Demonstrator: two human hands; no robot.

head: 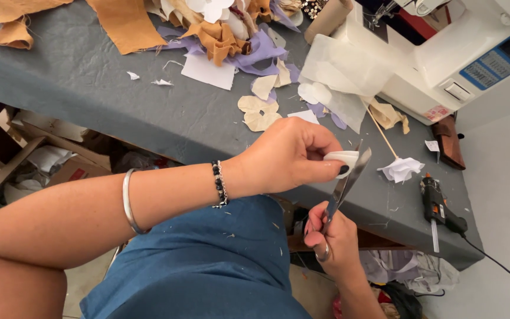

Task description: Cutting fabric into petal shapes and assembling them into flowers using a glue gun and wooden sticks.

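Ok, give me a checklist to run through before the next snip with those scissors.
1. White piece pinched firmly in the left hand: ok.
2. Scissors gripped by the right hand: ok.
3. Blades open and meeting the piece's edge: ok.
4. Left fingers out of the blade path: not ok, the thumb tip sits right beside the blades.
5. Exact cut line on the piece: cannot tell.
6. Glue gun lying away from both hands on the grey table: ok.

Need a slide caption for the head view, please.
Left hand pinches white fabric; right hand cuts with scissors.
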